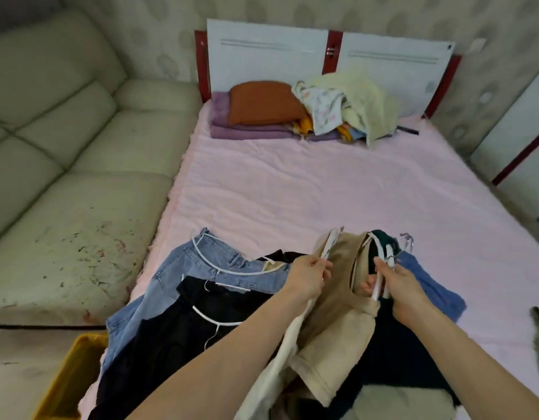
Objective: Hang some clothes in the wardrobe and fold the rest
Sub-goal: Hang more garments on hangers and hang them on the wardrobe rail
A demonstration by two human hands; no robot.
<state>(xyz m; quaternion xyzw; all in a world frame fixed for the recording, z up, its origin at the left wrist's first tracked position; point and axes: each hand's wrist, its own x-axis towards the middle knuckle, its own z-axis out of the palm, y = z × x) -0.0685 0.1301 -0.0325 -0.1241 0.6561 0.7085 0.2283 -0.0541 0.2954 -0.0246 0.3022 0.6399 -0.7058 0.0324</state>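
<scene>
Here my left hand [307, 275] pinches one end of a hanger [331, 243] under the tan top [340, 322], and my right hand [406, 286] grips a bunch of hangers [383, 268] at its neck, low on the bed [292, 183]. Jeans [183, 268] and black clothes [171, 328] crowd the left, a blue garment [428, 280] the right. Folded bedding [262, 116] sits by the headboard [268, 53], a sofa [65, 147] alongside.

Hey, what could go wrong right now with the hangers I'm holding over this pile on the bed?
The right hand grips several white hangers bunched together; their hooks may tangle or one could slip out. The left hand pinches only one edge of the beige top, so it might slide off. Loose hangers on the jeans could snag.
</scene>
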